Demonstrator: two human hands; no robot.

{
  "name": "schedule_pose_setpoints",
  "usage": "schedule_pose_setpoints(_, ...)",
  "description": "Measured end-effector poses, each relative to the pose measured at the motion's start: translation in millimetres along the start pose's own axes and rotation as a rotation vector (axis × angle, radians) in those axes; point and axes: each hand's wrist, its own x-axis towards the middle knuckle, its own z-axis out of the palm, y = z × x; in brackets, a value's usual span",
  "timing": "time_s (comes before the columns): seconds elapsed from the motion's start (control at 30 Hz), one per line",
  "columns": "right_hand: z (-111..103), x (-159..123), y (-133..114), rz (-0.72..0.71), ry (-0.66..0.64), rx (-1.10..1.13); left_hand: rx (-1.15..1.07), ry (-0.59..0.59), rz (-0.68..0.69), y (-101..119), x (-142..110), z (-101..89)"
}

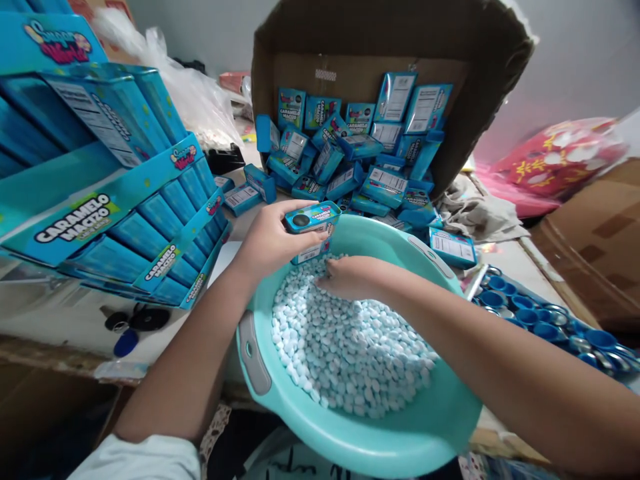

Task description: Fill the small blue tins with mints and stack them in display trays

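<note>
Small pale blue and white candies point(350, 353) fill the bottom of a turquoise plastic basin point(380, 440) with grey handles. At the basin's far left rim, my left hand point(273, 237) grips a small blue candy box point(315, 217), fingers on top and thumb along its near side. A dark round spot, perhaps an opening, shows on the box's upper face. My right hand point(345, 277) reaches into the candies just beside that box, its fingers curled and partly sunk among them. Whether it has candies in its grasp is hidden.
Behind the basin, a cardboard box point(480, 60) on its side spills many blue candy boxes point(350, 147). Stacked display trays point(120, 193) of blue boxes stand at left. Dark round items point(145, 319) lie below them. Blue-and-silver round pieces point(545, 320) and a grey cloth point(485, 210) are at right.
</note>
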Motion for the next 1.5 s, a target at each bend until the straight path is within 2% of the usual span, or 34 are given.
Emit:
schedule_pose_setpoints(0.13, 0.1, -3.9, -11.8, -0.018, -0.094, 0.07, 0.0, -0.014, -0.008, 0.9, -0.8, 0.3)
schedule_pose_setpoints(0.3, -0.1, -16.3, -25.7, -0.217, -0.272, 0.204, 0.023, -0.027, 0.001, 0.1, -0.8, 1.0)
schedule_pose_setpoints(0.37, 0.6, -18.5, -27.3, -0.244, -0.326, 0.289, 0.028, -0.035, 0.012, -0.4, -0.8, 1.0)
schedule_pose_setpoints(0.57, 17.6, -14.6, -27.7, -0.139, -0.33, 0.824, 0.039, -0.086, 0.022, 0.2, -1.7, 0.5)
schedule_pose_setpoints(0.63, 25.2, -12.4, -30.5, -0.106, -0.39, 0.949, 0.043, -0.095, 0.013, 0.8, -2.0, 0.5)
schedule_pose_setpoints(0.7, 29.2, -11.2, -34.9, -0.099, -0.389, 0.992, 0.042, -0.095, 0.016, 0.7, -2.1, 0.4)
schedule_pose_setpoints(0.83, 20.8, -22.7, -40.1, -0.151, -0.293, 0.772, 0.047, -0.089, 0.047, -1.2, -1.5, -0.2)
schedule_pose_setpoints(0.9, 13.0, -40.8, -35.2, -0.182, -0.247, 0.67, 0.055, -0.09, 0.054, -2.2, -1.1, -0.8)
schedule_pose_setpoints(0.97, 9.7, -66.4, -24.4, -0.168, -0.133, 0.573, 0.057, -0.092, 0.061, -2.9, -0.7, -1.4)
schedule_pose_setpoints(1.03, 14.3, -92.9, -10.9, -0.098, 0.016, 0.423, 0.055, -0.086, 0.062, -4.0, -0.2, -1.9)
schedule_pose_setpoints(1.13, 33.4, -115.8, 4.1, -0.057, 0.04, 0.185, 0.027, -0.071, 0.053, -7.6, 0.8, -1.8)
schedule_pose_setpoints(1.23, 53.9, -104.3, 3.2, -0.205, -0.019, 0.044, -0.003, -0.071, 0.072, -12.6, 1.7, -1.1)
schedule_pose_setpoints(1.33, 63.8, -69.8, -7.5, -0.377, -0.032, -0.04, -0.016, -0.077, 0.075, -16.2, 1.7, -1.3)
schedule_pose_setpoints(1.5, 64.1, -22.5, -10.8, -0.539, 0.081, -0.095, -0.013, -0.087, 0.068, -17.2, 0.9, -3.7)
